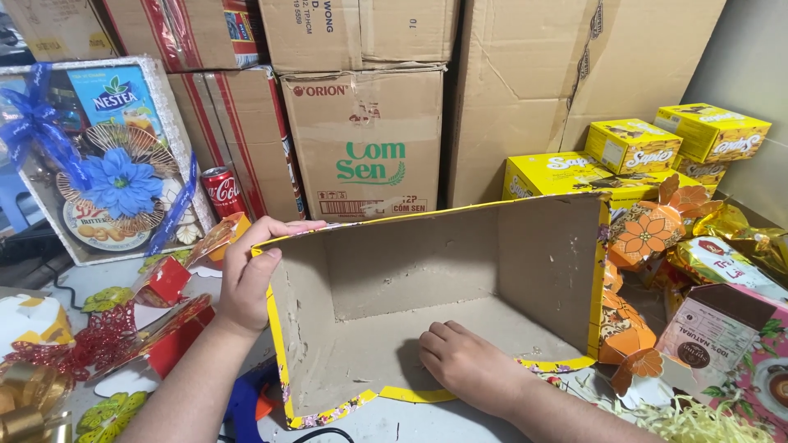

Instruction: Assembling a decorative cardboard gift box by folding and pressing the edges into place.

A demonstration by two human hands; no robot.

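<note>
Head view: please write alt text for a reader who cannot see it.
A person's left hand grips the left wall of an open grey cardboard tray with yellow floral edging, while the right hand presses flat on its floor. Stacked brown cartons stand behind, yellow snack boxes to the right, and a wrapped gift basket with a blue flower to the left.

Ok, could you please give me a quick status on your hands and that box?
Left hand gripping left wall of open grey-board box. Right hand pressed flat on its floor. Box inside bare; nothing blocking.

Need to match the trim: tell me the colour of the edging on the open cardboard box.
Yellow with a small floral print, along the cardboard box rim; clearest in the head view.
</note>
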